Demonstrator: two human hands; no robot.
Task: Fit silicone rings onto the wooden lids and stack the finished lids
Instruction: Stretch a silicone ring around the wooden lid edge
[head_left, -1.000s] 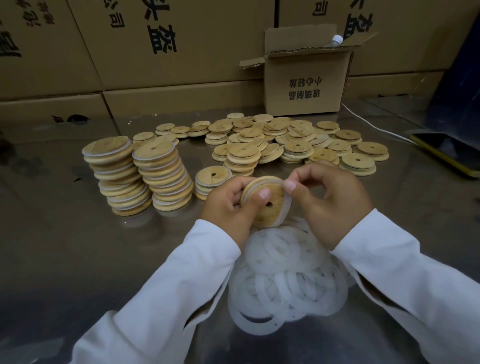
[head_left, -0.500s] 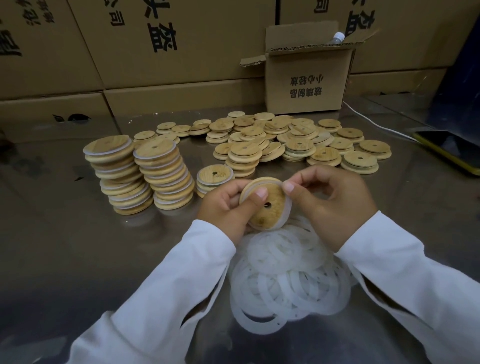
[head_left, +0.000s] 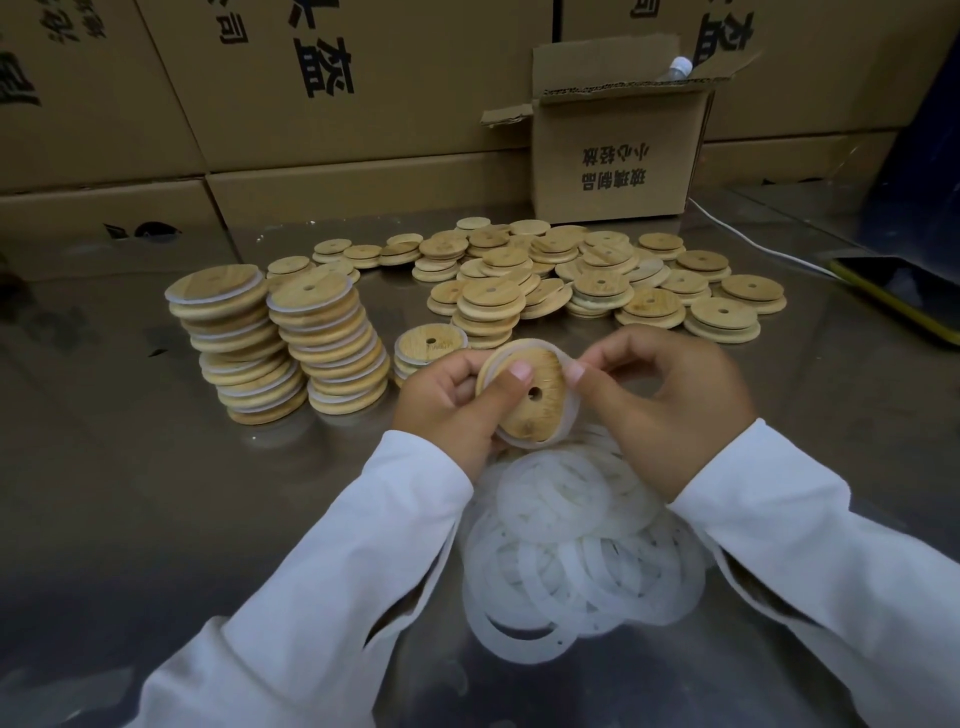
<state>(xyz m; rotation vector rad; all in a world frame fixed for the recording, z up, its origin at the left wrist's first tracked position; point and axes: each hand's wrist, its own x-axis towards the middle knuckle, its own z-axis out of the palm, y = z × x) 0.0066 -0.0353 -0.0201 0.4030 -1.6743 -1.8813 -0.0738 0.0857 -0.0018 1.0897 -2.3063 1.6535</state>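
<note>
Wooden lid (head_left: 524, 410): one, hovering between both hands above the near pile, face tilting toward the camera.
Silicone ring (head_left: 570, 415): one, hugging the lid's right rim. Its top edge is lying right at the right thumb.
Left hand (head_left: 447, 402): gripping the lid, thumb pressing its face.
Right hand (head_left: 670, 400): pinching the ring, and likely the one seating it.
Tall stacks (head_left: 327, 353): two, standing left.
Short stack (head_left: 428, 345): one, sitting nearest the left hand.
Loose rings (head_left: 582, 545): overlapping, uncountable.
Bare lids (head_left: 597, 275): lying far, uncountable.

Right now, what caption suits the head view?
Left hand and right hand fit a ring onto a lid above loose rings, stacks at left.
</note>
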